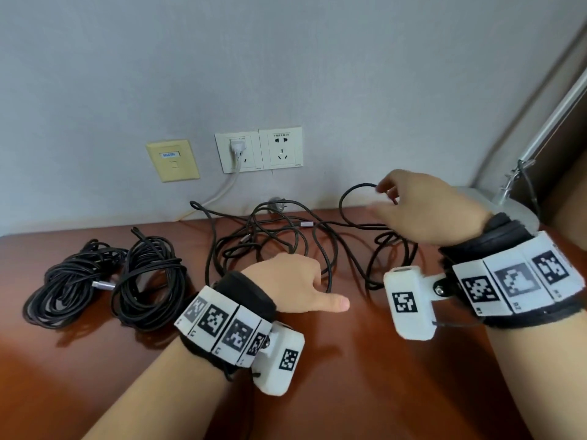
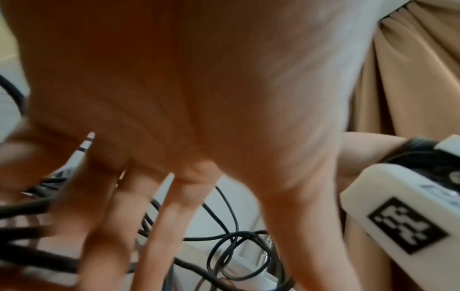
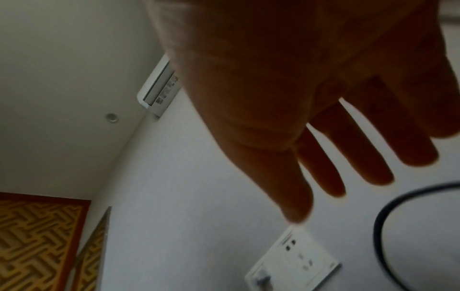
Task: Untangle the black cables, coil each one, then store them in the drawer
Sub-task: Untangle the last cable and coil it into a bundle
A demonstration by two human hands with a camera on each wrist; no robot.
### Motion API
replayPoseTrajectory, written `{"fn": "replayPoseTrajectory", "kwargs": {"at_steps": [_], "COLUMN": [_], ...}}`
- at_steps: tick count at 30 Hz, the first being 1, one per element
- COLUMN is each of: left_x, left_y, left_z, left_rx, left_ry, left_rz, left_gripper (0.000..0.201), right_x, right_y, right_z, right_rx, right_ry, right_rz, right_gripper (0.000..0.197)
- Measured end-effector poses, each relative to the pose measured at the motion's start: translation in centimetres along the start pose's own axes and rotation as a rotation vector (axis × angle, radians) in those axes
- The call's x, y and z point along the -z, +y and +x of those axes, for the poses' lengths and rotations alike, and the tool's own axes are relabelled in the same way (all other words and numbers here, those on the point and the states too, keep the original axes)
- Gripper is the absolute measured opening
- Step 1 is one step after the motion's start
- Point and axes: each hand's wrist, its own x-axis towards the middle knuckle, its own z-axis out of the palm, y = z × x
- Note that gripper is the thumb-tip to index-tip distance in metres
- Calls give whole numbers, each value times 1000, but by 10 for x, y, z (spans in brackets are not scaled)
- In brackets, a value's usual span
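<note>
A tangle of black cables sprawls across the middle of the brown table. My left hand lies over its near side with the thumb pointing right. In the left wrist view its straight fingers reach down among the cables, beside a silver jack plug. My right hand is raised at the right, its fingers straight and spread. A lifted cable loop stands at its fingertips; the same loop shows apart from the fingers. Two coiled black bundles lie at the left. No drawer shows.
Wall sockets sit behind the tangle, one holding a white plug whose cord drops behind the table. A yellow data plate is to their left. A grey lamp base and its metal arm stand at the right.
</note>
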Motion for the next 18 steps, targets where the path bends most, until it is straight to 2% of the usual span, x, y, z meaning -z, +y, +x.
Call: {"fn": "replayPoseTrajectory", "kwargs": {"at_steps": [4, 6, 10, 12, 14, 16, 18], "left_x": [-2, -2, -3, -4, -3, 4, 13], "left_y": [-1, -4, -1, 2, 2, -3, -13], "left_z": [-1, 1, 0, -2, -3, -4, -5], "left_rx": [-39, -67, -109, -118, -116, -112, -46], "left_ry": [-110, -153, -248, -266, -203, -47, 155], "left_rz": [-57, -35, 10, 21, 35, 73, 110], "left_gripper": [61, 49, 31, 26, 32, 31, 26], "right_x": [-11, -21, -36, -42, -49, -56, -58], "right_y": [-21, -22, -13, -10, -11, -13, -15], "right_z": [-12, -10, -2, 0, -1, -4, -5], "right_rx": [190, 178, 116, 51, 14, 40, 90], "right_ry": [-299, -360, -408, -513, -614, -621, -575], "right_rz": [-7, 21, -143, -168, -220, -297, -400], "right_gripper": [23, 21, 30, 37, 39, 21, 9]}}
